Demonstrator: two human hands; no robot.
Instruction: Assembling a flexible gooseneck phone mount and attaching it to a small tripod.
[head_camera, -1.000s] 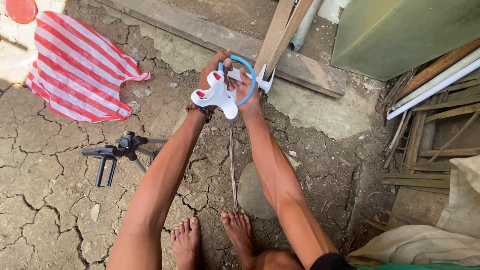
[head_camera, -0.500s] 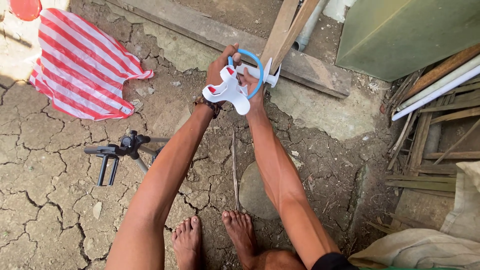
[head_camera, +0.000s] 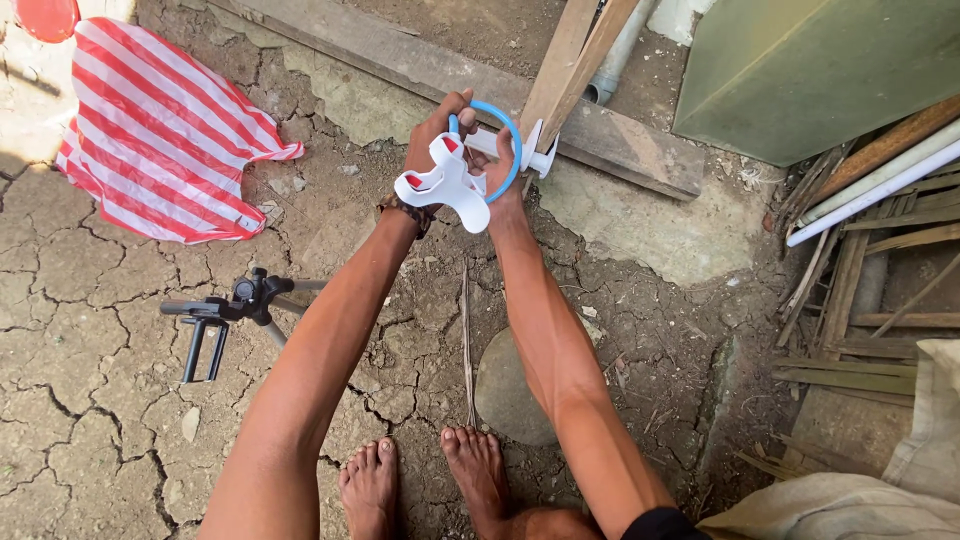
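Observation:
Both my arms reach forward over cracked dry ground. My left hand (head_camera: 432, 140) and my right hand (head_camera: 503, 170) both grip a white plastic clamp holder (head_camera: 448, 186) with a curved blue flexible arm (head_camera: 507, 140). A white clamp end (head_camera: 536, 150) of the same holder sits against a leaning wooden plank (head_camera: 566, 60). A dark band circles my left wrist. My bare feet (head_camera: 430, 480) stand below on the dirt.
A red-and-white striped plastic bag (head_camera: 160, 130) lies at the upper left. A small black tripod (head_camera: 225, 310) lies on the ground at left. A flat stone (head_camera: 510, 390) is by my feet. Wood slats and pipes (head_camera: 870, 250) pile at right beside a green panel (head_camera: 830, 60).
My hands and the holder have shifted slightly up and to the right, closer to the leaning plank. The blue arm is bent into a tighter loop above my hands.

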